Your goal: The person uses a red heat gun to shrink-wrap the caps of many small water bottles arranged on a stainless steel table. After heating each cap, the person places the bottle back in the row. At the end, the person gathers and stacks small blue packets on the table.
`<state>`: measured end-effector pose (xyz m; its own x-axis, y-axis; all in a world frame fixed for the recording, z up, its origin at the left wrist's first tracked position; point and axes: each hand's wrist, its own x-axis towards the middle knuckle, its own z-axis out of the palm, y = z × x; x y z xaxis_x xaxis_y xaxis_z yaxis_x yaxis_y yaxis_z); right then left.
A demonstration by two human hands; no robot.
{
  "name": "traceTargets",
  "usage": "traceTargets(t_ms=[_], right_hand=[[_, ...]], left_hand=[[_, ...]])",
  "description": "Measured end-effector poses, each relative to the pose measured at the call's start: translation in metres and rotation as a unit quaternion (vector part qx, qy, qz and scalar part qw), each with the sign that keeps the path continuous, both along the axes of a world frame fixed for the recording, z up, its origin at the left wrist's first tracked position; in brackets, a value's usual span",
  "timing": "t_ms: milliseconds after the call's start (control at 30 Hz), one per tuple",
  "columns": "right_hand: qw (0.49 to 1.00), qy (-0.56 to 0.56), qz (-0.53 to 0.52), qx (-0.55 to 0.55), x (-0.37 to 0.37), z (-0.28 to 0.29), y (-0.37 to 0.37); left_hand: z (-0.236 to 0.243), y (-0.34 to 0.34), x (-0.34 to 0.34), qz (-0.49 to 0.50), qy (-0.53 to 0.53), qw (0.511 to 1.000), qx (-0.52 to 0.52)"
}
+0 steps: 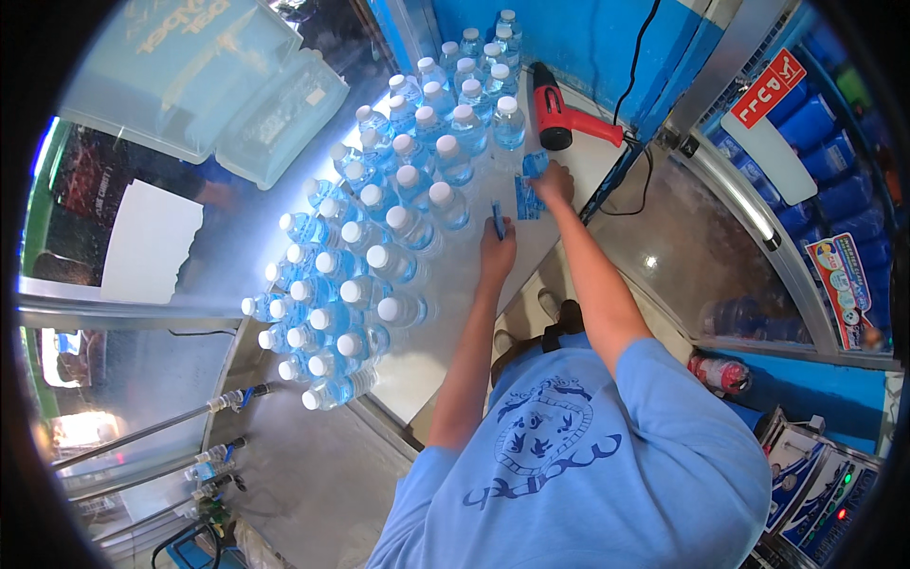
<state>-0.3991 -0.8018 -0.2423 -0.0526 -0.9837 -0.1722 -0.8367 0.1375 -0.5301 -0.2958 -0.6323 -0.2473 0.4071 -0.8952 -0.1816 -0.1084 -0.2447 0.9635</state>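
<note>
Many small clear bottles with white caps [408, 176] and blue labels stand in rows on a white tabletop [474, 275]. My left hand [499, 251] is at the near edge of the bottles, fingers closed on a thin blue plastic label [498, 218] held upright. To its right, my right hand [555, 184] reaches to a small pile of flat blue labels [528, 199] on the table. Its fingers are closed at the pile's upper part, pinching a blue label [536, 165]. My fingertips partly hide both pieces.
A red and black heat gun [564, 116] lies at the far right table edge, its black cord [626, 85] hanging beside it. Glass doors with blue containers [825, 152] stand to the right. Filling nozzles [232, 398] project at the left, near pale blue plastic bins [275, 114].
</note>
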Motion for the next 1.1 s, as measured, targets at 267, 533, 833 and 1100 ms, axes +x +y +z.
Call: traceTargets(t_ms=[267, 533, 833, 1100], right_hand=[[0.988, -0.141, 0.036, -0.053, -0.044, -0.016, -0.023], [0.927, -0.342, 0.149, 0.028, -0.083, 0.035, -0.032], [0.878, -0.418, 0.232, 0.035, -0.083, 0.078, 0.014], [0.878, -0.426, 0.218, 0.017, -0.076, 0.046, 0.033]], left_hand=[[-0.001, -0.036, -0.023, 0.031, -0.081, 0.996, 0.003], [0.007, -0.066, 0.000, 0.056, 0.217, 0.975, -0.002], [0.068, -0.029, -0.048, -0.029, 0.509, 0.858, -0.061], [0.083, -0.003, -0.062, 0.040, 0.332, 0.942, 0.022]])
